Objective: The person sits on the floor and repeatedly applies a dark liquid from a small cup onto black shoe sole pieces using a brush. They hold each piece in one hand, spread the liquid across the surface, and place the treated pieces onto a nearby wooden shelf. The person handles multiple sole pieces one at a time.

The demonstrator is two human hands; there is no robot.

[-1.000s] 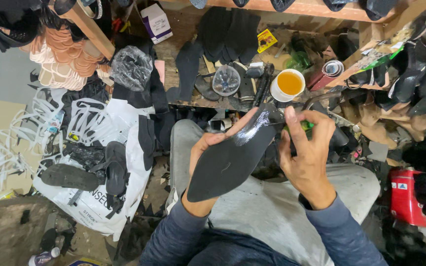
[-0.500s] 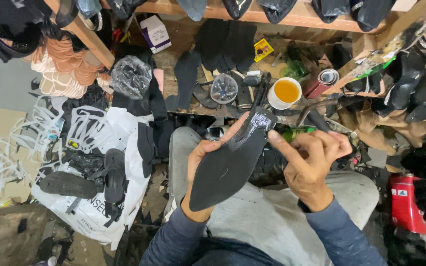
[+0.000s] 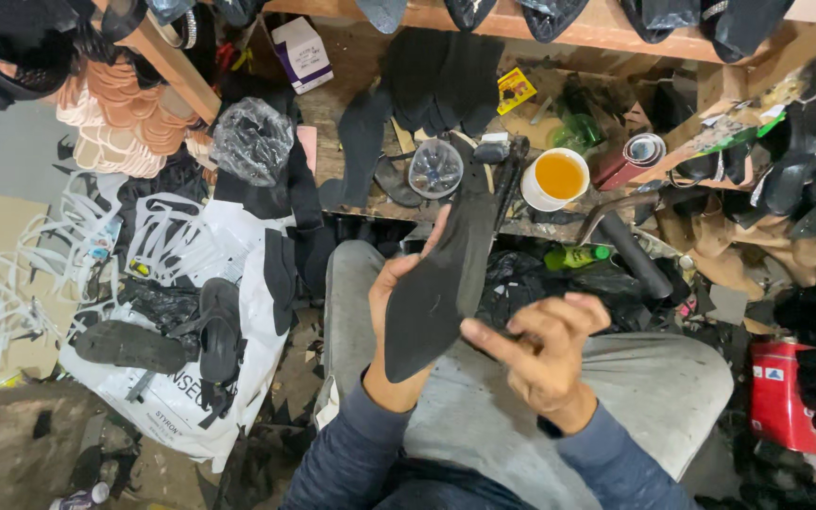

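My left hand [image 3: 400, 326] holds a long black shoe sole [image 3: 446, 274] upright over my lap, its pointed toe reaching toward the workbench. My right hand [image 3: 542, 345] sits just right of the sole's lower part, palm up, fingers curled and spread, index fingertip touching the sole's edge. Whether it pinches anything small is hidden. Grey trousers and blue sleeves show below.
A white cup of yellow glue [image 3: 556, 178] stands on the wooden workbench [image 3: 351, 142] among black soles and a clear plastic lid [image 3: 434, 168]. A white sack [image 3: 181, 359] with black sandals lies at left. A red can [image 3: 786, 397] sits at right, and dark shoes fill the shelves.
My right hand has come down off the sole's toe to its lower right side and opened. The sole now stands more upright in my left hand.
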